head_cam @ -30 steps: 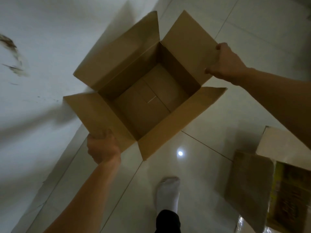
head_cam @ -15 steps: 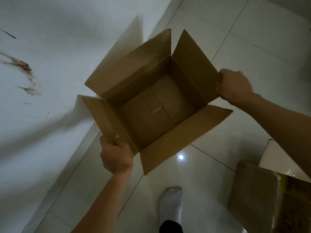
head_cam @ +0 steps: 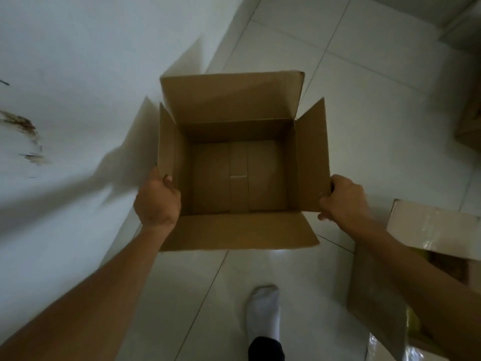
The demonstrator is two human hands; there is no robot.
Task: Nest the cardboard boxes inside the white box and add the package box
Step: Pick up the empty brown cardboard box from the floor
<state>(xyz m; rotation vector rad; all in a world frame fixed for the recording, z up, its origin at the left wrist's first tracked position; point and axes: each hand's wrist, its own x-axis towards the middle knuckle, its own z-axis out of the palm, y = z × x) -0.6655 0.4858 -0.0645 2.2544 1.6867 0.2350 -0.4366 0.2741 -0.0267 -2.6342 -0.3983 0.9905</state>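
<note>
An open brown cardboard box (head_cam: 238,175) hangs in the air in front of me, empty, all flaps spread, its mouth facing me. My left hand (head_cam: 157,199) grips its left flap at the near corner. My right hand (head_cam: 343,198) grips its right flap at the near corner. At the lower right on the floor lies a white box (head_cam: 432,226) with open flaps, one brown flap (head_cam: 374,298) hanging down, and yellow printed packaging visible inside; my right forearm hides part of it.
A white wall (head_cam: 78,74) with dark smudges runs along the left. The floor (head_cam: 364,74) is pale glossy tile. My socked foot (head_cam: 264,313) stands below the box. Another cardboard box (head_cam: 471,121) sits at the right edge.
The box has rotated from a diagonal tilt to square in front of me and come closer. Both hands shifted down to the near corners of the side flaps.
</note>
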